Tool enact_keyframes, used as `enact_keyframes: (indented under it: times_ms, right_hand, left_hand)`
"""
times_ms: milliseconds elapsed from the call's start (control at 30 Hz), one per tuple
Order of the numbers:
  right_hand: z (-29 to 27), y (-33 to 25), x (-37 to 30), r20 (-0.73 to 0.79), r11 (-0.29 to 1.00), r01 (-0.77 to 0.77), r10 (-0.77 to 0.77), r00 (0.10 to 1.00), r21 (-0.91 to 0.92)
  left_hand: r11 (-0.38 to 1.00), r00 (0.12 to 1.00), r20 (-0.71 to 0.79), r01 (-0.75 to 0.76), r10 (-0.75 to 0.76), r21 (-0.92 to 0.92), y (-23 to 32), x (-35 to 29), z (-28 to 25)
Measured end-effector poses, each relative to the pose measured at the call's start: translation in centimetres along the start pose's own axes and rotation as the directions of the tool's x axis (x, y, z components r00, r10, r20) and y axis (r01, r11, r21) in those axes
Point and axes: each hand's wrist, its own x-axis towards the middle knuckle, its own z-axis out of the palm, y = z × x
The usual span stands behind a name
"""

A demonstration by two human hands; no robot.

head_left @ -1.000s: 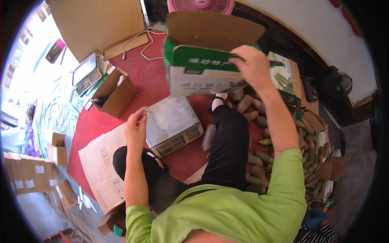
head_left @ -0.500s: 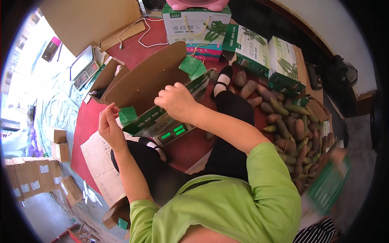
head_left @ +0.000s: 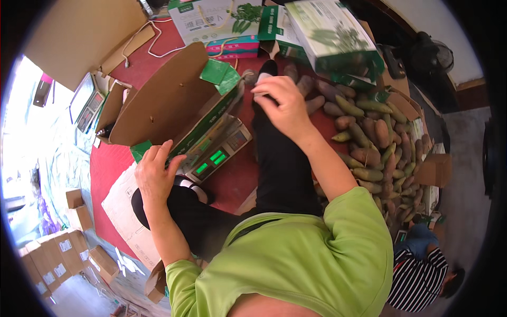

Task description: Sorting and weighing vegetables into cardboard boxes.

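At the near corner of the open carton point(head_left: 153, 103), the left hand point(head_left: 154, 171) spread thumb from fingers as if steadying it, touch unclear, the scale point(head_left: 233, 141) beneath bearing it, the right hand point(head_left: 288, 103) curled loosely, seemingly empty, above the leg point(head_left: 280, 169), red floor point(head_left: 229, 185) giving slim room alongside, root pile point(head_left: 377, 156) rightward, printed box point(head_left: 214, 29) beyond

1. Left forearm point(head_left: 168, 232) reaches steeply forward, leaning slightly to the left
2. Left hand point(head_left: 157, 169) shows its back, fingers pointing forward, thumb standing out toward the right
3. Right forearm point(head_left: 330, 161) slants forward and inward
4. Right hand point(head_left: 285, 105) sits farther forward, its fingers loosely bent and pointing left, thumb apart from them
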Motion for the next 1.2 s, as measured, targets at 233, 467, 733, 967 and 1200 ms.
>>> enact_keyframes:
  times_ms: [233, 467, 733, 967, 1200]
  right_hand:
    - [-4.0, 10.2, -15.7, 0.129, 0.801, -0.558, 0.590, 0.797, -0.218]
    - [-3.9, 11.7, -33.0, 0.344, 0.404, -0.782, 0.903, 0.257, -0.474]
    - [-4.1, 16.1, -41.7, 0.072, -0.054, -0.983, 0.995, -0.068, -0.176]
    - [-4.2, 13.6, -32.5, -0.042, 0.275, -0.710, 0.918, 0.394, -0.648]
    - [-3.9, 15.4, -31.5, 0.393, 0.643, -0.297, 0.705, 0.590, -0.706]
  left_hand:
    - [0.979, 0.951, 0.244, 0.165, -0.190, 0.117, 1.2, 0.8, 0.8]
    - [0.932, 0.930, 0.229, 0.218, -0.289, 0.289, 1.3, 0.9, 1.8]
    - [0.890, 0.913, 0.220, 0.241, -0.344, 0.388, 1.0, 0.0, 1.8]
    - [0.908, 0.947, 0.097, 0.260, -0.306, 0.328, 0.4, -1.4, 2.8]
    - [0.915, 0.952, 0.047, 0.277, -0.303, 0.294, 0.8, -1.3, 2.9]
